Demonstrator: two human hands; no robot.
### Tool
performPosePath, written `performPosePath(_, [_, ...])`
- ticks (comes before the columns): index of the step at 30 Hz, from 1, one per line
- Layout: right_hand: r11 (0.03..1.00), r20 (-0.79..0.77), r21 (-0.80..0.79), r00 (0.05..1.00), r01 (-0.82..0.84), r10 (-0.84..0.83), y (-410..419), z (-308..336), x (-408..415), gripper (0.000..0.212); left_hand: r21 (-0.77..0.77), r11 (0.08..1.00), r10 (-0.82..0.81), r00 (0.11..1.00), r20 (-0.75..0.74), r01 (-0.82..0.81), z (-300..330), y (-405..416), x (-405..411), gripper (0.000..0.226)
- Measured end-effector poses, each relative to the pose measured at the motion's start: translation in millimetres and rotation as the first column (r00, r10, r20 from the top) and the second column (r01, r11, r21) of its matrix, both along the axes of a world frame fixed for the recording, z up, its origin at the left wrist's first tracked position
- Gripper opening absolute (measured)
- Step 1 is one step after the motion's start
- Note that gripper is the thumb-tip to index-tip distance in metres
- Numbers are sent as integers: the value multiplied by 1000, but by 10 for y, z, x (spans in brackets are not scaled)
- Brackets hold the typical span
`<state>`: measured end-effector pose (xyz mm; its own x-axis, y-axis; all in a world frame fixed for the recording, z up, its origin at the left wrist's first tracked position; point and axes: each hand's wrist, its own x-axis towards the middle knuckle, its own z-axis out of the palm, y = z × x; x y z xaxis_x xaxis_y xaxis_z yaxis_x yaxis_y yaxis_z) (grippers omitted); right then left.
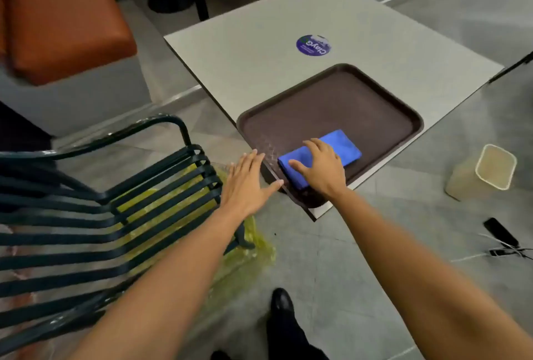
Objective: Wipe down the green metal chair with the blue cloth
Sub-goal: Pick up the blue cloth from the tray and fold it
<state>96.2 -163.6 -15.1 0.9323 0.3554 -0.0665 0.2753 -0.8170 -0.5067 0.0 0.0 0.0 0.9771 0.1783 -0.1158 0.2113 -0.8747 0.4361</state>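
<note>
A: The right hand lies on the folded blue cloth, fingers spread and only lightly bent over it, not yet closed round it. The cloth sits under that palm, in the near corner of the brown tray.

B: And the left hand?

A: Flat and open, holding nothing, just left of the right hand, at the tray's rim. The green chair stands further left.

B: Best way to lift it?

A: Probably thumb beneath the near edge, gathering every layer. Its long axis runs from the wrist diagonally away to the right.
</note>
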Motion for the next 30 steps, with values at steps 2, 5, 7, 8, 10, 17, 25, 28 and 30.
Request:
performPosePath(2, [999,45,-32,999,1,1,-91,-64,82,63,4,1000,-15,1000,-1,15,-77,-100,97,78])
performPosePath(5, [996,62,-83,997,-33,38,-237,-192,149,65,-25,999,-25,1000,-6,25,-185,-249,203,74])
performPosePath(7, [992,86,-107,993,-66,76,-294,-252,164,66,-35,999,-33,999,14,33,-246,-327,271,71])
performPosePath(8, [990,111,-114,989,-83,96,-314,-273,174,66,-26,999,-35,999,23,36,-279,-348,309,70])
performPosePath(10, [987,157,-127,980,-100,119,-331,-318,178,61,-15,999,-29,999,25,29,-319,-404,361,68])
performPosePath(17, [985,381,-151,914,-83,135,-231,-377,170,28,41,998,44,997,63,-47,-413,-485,425,62])
performPosePath(25, [956,448,-255,858,-147,251,-206,-347,216,20,-240,952,242,948,205,-191,-340,-565,508,47])
performPosePath(28, [963,459,-207,852,-172,251,-180,-215,167,32,-451,860,362,909,208,-240,-248,-560,499,35])
performPosePath(30, [970,478,-136,845,-199,240,-126,-96,105,29,-551,792,443,868,223,-263,-147,-537,427,30])
